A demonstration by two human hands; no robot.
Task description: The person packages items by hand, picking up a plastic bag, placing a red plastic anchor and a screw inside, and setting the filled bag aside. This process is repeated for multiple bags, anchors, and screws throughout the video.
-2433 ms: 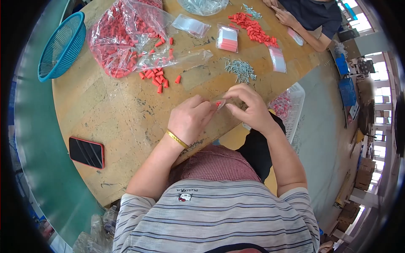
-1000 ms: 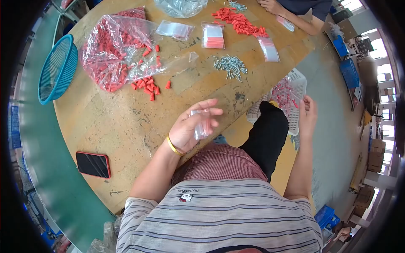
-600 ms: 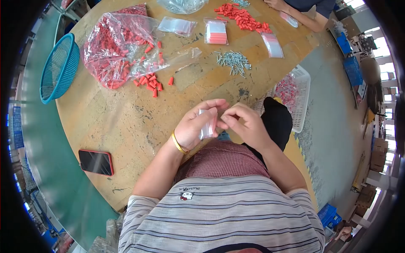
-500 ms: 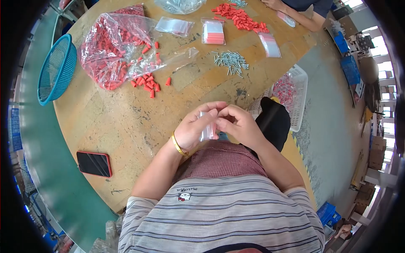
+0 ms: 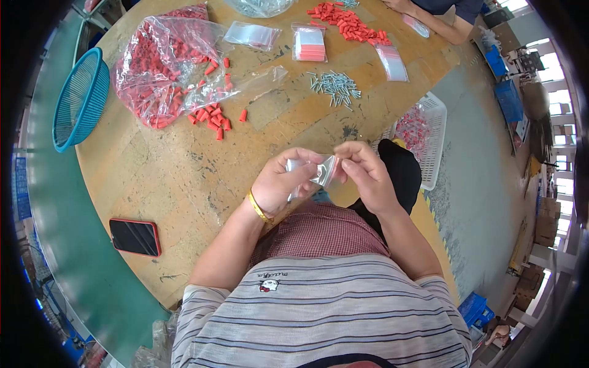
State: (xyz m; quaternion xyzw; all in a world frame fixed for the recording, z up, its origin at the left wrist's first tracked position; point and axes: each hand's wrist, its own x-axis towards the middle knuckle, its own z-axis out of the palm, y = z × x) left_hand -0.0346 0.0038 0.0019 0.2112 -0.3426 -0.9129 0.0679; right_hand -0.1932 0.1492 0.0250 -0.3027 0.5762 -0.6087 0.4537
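Observation:
Close in front of my body, my left hand [image 5: 279, 184] is closed around small clear zip-lock bags, with the thumb lying across them. My right hand [image 5: 371, 179] pinches the red-striped edge of one zip-lock bag [image 5: 324, 172], which stretches between both hands. Part of the plastic is hidden behind my left fingers. Farther out on the table lie a pile of screws [image 5: 334, 88] and a few loose red plastic plugs [image 5: 215, 118]. They spill from a large clear bag [image 5: 150, 73] full of the same plugs.
Stacks of zip-lock bags [image 5: 308, 44] lie near another red plug pile [image 5: 350, 23]. A phone [image 5: 135, 237] and a blue basket [image 5: 83, 101] are on the left. At right stands a white crate [image 5: 437, 141] of filled bags. Another person's arm [image 5: 438, 24] rests at the far edge.
My right hand has moved right, away from the left, pulling the bag's red-striped edge out so the plastic now spans the gap between my hands.

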